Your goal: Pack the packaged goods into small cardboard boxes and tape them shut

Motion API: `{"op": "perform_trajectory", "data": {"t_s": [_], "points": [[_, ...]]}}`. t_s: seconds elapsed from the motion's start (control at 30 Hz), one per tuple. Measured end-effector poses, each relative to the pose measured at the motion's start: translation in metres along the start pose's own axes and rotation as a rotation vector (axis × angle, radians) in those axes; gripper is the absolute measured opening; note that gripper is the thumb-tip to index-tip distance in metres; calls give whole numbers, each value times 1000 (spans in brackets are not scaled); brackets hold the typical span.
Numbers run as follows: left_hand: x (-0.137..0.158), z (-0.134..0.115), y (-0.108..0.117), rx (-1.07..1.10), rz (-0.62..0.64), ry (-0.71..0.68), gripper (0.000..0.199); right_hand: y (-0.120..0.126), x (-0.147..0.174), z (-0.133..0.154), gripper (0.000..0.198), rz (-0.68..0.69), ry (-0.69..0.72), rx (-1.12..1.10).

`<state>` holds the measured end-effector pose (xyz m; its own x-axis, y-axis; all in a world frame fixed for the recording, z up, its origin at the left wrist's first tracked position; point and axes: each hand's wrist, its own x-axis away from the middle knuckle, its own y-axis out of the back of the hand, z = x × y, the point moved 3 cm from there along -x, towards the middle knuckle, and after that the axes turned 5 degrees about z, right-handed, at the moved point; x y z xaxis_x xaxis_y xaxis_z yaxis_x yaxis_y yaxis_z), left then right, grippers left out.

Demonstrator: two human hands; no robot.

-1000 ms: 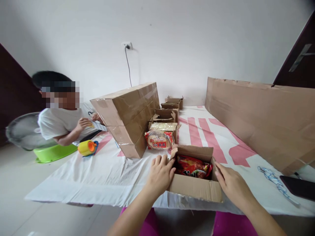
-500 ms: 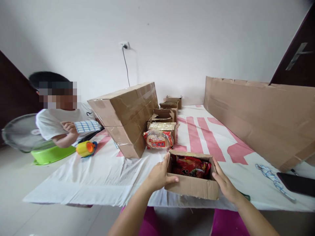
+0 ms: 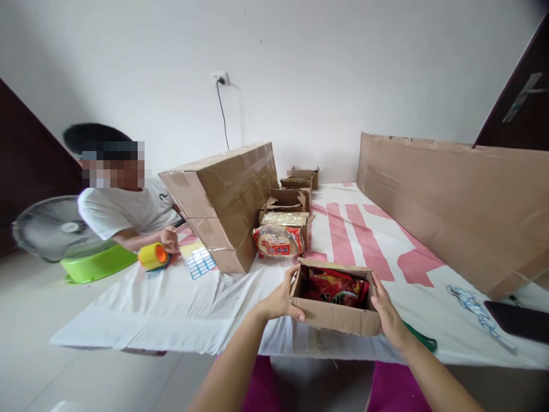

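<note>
A small open cardboard box (image 3: 338, 318) is held between my two hands at the front of the table. Inside it lies a red plastic food packet (image 3: 332, 286) with dark lettering. My left hand (image 3: 281, 300) grips the box's left end, thumb on the near side. Against the right end presses my right hand (image 3: 388, 306), its fingers along the side. Just beyond the box stands a red-edged clear food packet (image 3: 278, 242), leaning on a row of open cardboard boxes (image 3: 286, 200); their contents are mostly hidden.
Stacked closed cartons (image 3: 223, 200) form a wall left of the row. A cardboard panel (image 3: 446, 206) stands at right, near a black phone-like slab (image 3: 518, 320) and a green strap (image 3: 420, 336). A person (image 3: 124, 209) sits at left by a sticker sheet (image 3: 199, 262) and yellow tape dispenser (image 3: 153, 256).
The box in my hands has risen slightly, uncovering more of the green strap. The person at left has lowered the sticker sheet onto the table and leaned in.
</note>
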<state>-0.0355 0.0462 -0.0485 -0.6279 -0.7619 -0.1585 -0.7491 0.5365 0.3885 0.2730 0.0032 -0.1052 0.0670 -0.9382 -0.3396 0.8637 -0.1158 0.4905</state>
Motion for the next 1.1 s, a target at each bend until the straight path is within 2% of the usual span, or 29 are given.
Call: {"op": "perform_trajectory", "data": {"t_s": [0.07, 0.13, 0.23, 0.37, 0.47, 0.57, 0.67, 0.83, 0.93, 1.1], "points": [[-3, 0, 0, 45, 11, -12, 136, 13, -5, 14, 50, -97, 96, 186], [-5, 1, -1, 53, 13, -3, 141, 24, -9, 38, 36, -137, 219, 344], [-6, 6, -2, 50, 8, -8, 144, 29, -17, 74, 27, -24, 322, 439], [-4, 9, 6, -48, 23, -26, 141, 22, -32, 94, 25, 181, 244, 539], [-2, 5, 20, -229, 138, 23, 138, 16, -47, 95, 27, 296, 147, 653], [-2, -3, 32, -325, 221, 48, 123, 9, -59, 96, 29, 426, 98, 758], [-5, -8, 35, -361, 214, 32, 106, 1, -66, 99, 38, 547, 57, 837], [-7, -7, 26, -384, 185, 29, 96, -9, -72, 98, 55, 594, 5, 869], [-5, -4, 25, -400, 177, 40, 106, -11, -71, 93, 46, 633, -13, 869], [-3, -1, 25, -422, 159, 76, 121, -11, -67, 93, 32, 657, 37, 860]]}}
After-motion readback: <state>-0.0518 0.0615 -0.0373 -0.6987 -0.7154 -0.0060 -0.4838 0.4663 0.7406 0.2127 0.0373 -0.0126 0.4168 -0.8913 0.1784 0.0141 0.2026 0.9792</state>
